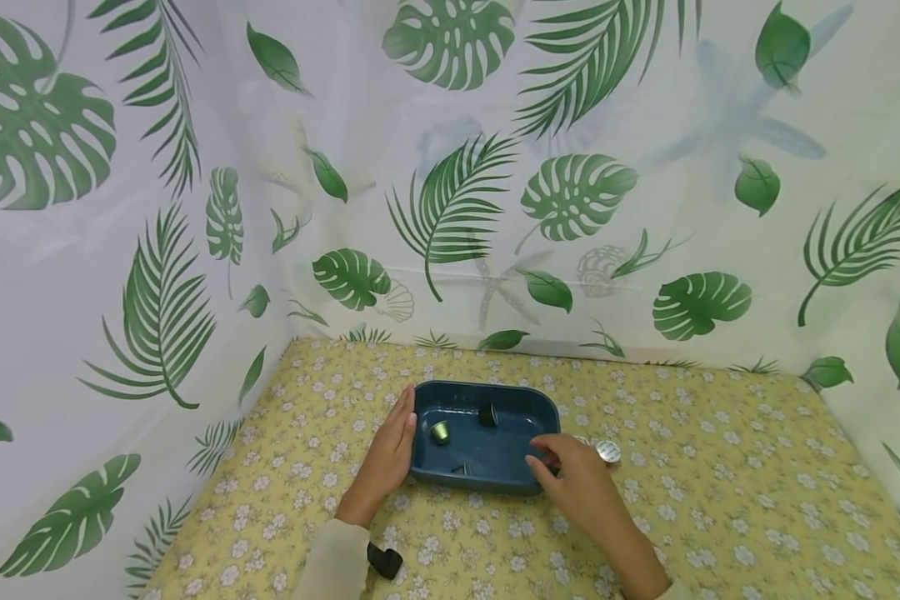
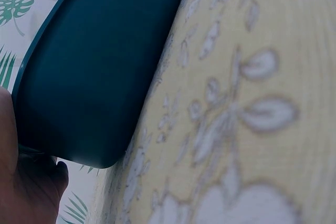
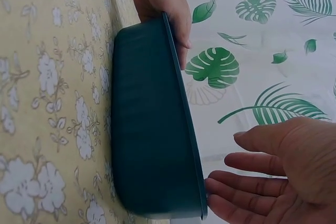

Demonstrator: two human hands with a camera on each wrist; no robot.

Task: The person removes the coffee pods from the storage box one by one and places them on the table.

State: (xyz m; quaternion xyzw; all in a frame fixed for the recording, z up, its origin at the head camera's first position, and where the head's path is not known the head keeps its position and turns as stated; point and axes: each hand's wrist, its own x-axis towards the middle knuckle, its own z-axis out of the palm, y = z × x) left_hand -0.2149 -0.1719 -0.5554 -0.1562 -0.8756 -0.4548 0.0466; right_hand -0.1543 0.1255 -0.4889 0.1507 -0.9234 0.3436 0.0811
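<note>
A dark blue rectangular tray (image 1: 487,483) stands on the flowered cloth. Inside lie a green-gold coffee capsule (image 1: 439,432) and a black coffee capsule (image 1: 488,415); at its near wall, a small dark item (image 1: 460,469) is mostly hidden. My left hand (image 1: 390,442) rests along the tray's left end, its fingers straight against the outside. Over the right end hovers my right hand (image 1: 573,475), fingers loosely bent and nothing seen between them. In the right wrist view, the lower fingertips of that hand (image 3: 278,177) are right at the tray's rim, thumb spread apart.
Just beyond the right hand, a silver-topped capsule (image 1: 608,452) lies on the yellow flowered cloth (image 1: 720,500), with another silver piece partly covered by the hand. White leaf-printed sheets (image 1: 630,317) hang behind and on both sides. A black strap (image 1: 385,561) shows at the left wrist.
</note>
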